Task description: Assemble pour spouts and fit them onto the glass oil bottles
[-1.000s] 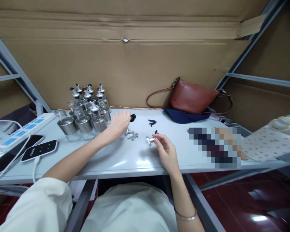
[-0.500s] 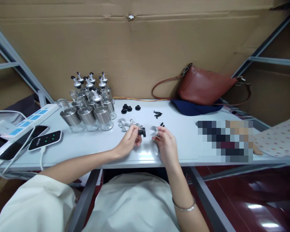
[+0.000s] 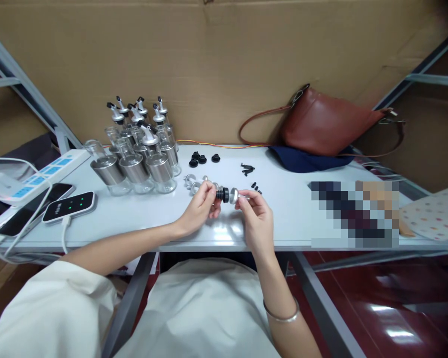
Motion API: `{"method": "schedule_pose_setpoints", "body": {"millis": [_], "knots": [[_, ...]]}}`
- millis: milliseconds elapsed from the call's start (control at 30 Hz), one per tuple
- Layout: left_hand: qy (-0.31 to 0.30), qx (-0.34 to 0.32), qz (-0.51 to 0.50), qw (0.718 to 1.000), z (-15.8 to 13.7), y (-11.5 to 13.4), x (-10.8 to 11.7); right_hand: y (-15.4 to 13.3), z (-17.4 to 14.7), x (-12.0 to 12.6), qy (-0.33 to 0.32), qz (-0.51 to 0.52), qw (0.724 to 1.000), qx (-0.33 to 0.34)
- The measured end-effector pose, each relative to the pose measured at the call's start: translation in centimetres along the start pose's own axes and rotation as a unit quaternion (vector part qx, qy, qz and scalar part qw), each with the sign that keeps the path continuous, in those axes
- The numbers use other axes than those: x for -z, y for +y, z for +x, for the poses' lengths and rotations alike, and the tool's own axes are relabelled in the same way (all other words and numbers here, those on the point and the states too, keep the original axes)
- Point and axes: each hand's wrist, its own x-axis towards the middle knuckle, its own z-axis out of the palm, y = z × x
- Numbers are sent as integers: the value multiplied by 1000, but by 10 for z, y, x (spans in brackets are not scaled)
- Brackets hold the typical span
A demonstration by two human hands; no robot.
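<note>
Between the fingers of my left hand is a black ribbed stopper, its wide end facing right. My right hand pinches a silver pourer cap, whose open round side faces the stopper. A narrow gap separates the two parts, held just above the table. Behind my left hand lie several silver pourer caps, partly hidden by it. Farther back sit several black stoppers. Small black spout pieces and tiny black bits lie beyond my right hand.
Several glass bottles with metal sleeves stand at the left, some topped with pourers. Left of them are a power strip, a phone and a black-faced device. A brown bag rests on a navy cap at back right.
The silver cap has turned so its open side faces the stopper, and the two parts are closer together. The camera view has shifted slightly.
</note>
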Motion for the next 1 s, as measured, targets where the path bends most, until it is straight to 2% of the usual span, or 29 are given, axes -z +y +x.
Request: {"method": "schedule_pose_setpoints", "body": {"millis": [167,567,733,1000], "knots": [[3,0,-23,1000,2,1,1,-2,0,-2,-19,-3,1000,-1],[-25,-5,-50,998,2,5,3,-1,-1,0,-2,4,1000,11],[-2,-69,24,997,-2,5,3,1,-1,1,-6,0,1000,19],[-20,-171,118,978,-5,-2,9,-2,-1,2,-19,-4,999,27]]}}
